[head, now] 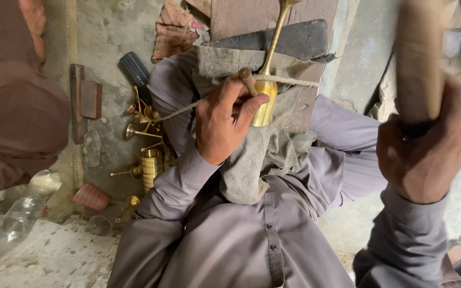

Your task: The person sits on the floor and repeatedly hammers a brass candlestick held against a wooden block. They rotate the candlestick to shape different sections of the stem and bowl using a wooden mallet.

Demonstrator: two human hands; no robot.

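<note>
Brass goblet [265, 101] gripped by left hand [222, 120], wooden mallet [418, 58] clenched in right hand [425, 152]

This was a small metal craft workshop run on the floor. A heap of brass goblets [146, 138] lay beside the left hand [223, 120], on a rough, dusty concrete floor [54, 256] strewn with shavings, wooden blocks [85, 98] beyond them.
</note>
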